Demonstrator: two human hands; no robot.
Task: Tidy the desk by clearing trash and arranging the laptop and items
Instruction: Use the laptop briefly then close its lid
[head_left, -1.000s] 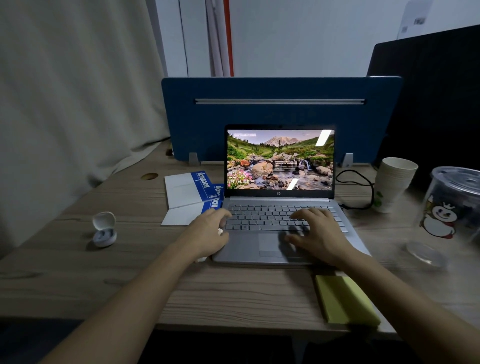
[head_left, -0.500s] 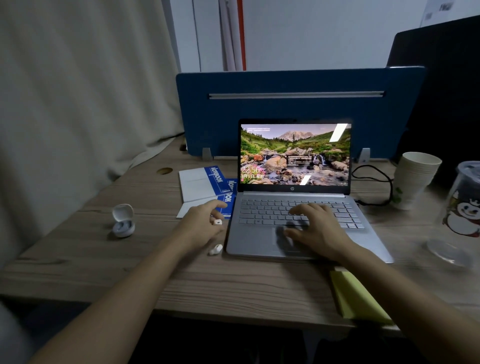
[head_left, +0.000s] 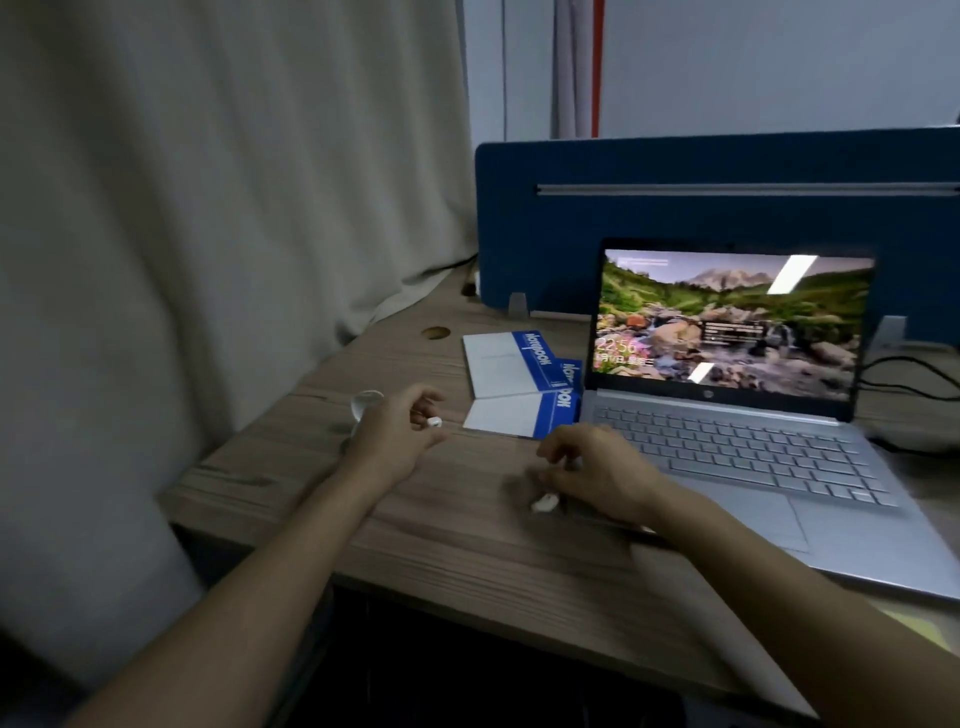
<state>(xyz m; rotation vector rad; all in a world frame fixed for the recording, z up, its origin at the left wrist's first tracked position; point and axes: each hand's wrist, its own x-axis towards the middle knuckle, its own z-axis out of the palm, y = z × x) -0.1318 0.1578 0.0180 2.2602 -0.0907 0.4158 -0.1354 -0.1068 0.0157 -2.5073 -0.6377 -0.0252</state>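
Observation:
My left hand (head_left: 397, 441) pinches a small white earbud (head_left: 434, 422) between its fingertips, just above the wooden desk (head_left: 467, 545). Behind that hand the open white earbud case (head_left: 366, 401) is partly hidden. My right hand (head_left: 597, 470) hovers by the laptop's front left corner, fingers curled down at a second white earbud (head_left: 544, 503) on the desk. Blur hides whether it grips that earbud. The silver laptop (head_left: 737, 447) stands open, its screen lit with a landscape picture.
Two white-and-blue notebooks (head_left: 501, 364) overlap to the left of the laptop. A blue divider panel (head_left: 675, 208) closes off the back and a curtain (head_left: 208, 208) hangs at the left. Black cables (head_left: 909, 379) run at the right. A yellow sticky pad (head_left: 917, 626) lies at the front edge.
The view swung left. My left hand lifted one earbud and carried it left toward the case. My right hand left the touchpad and moved to the earbud beside the laptop.

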